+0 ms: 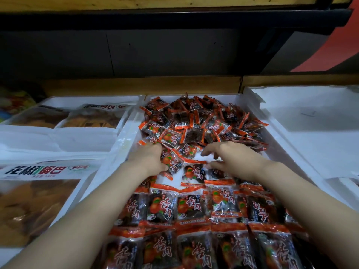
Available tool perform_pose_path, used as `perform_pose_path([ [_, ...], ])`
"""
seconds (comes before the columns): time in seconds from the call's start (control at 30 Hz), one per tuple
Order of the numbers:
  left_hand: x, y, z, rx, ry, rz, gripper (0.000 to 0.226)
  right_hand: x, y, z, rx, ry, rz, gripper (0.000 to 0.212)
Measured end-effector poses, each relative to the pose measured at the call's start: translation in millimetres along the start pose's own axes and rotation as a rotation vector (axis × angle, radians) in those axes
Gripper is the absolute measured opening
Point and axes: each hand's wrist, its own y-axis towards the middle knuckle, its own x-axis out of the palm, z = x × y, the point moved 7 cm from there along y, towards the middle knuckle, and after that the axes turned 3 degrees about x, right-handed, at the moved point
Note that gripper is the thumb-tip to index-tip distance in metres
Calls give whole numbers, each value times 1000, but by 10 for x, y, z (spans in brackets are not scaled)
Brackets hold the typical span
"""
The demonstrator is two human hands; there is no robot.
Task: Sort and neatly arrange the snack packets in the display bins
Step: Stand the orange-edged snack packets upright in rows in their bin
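Observation:
A white foam bin (124, 140) in the middle holds many small red-and-clear snack packets. At its far end they lie in a loose heap (198, 121); at the near end they sit in neat rows (194, 210). My left hand (149, 158) grips a few loose packets (172, 162) at the heap's near edge. My right hand (231, 160) hovers beside it with fingers spread and loosely bent, thumb touching a packet (194, 172) lying on the bare white bottom between heap and rows.
To the left, a white bin (58, 140) holds large bags of yellow crisps (93, 117), with another big bag (38, 200) nearer. On the right stands a white foam bin (310, 117) with nothing visible in it. A dark shelf back rises behind.

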Motion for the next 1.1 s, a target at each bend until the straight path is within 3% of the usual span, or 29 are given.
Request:
perform_pose_path([
  [0.13,92,6,-148,28,14,-32,53,118,110,-260,-45,165,-61,47],
  [0.3,124,42,-194,35,-130,47,47,318,438,-529,-14,120,-180,74],
  [0.43,107,66,-222,23,-215,133,42,424,624,-634,0,-9,-153,80],
  [0.53,78,93,-218,43,-240,155,42,426,648,-662,-34,12,-101,71],
  [0.67,86,110,-214,39,-215,152,45,420,589,-647,-116,120,-208,59],
  [0.8,71,108,-209,39,-172,172,25,401,530,-676,-178,319,-246,46],
  [1.0,48,65,-212,67,-185,141,10,333,514,-703,-190,463,-138,32],
  [1.1,-31,10,-191,60,-255,190,14,156,577,-597,-124,394,64,37],
])
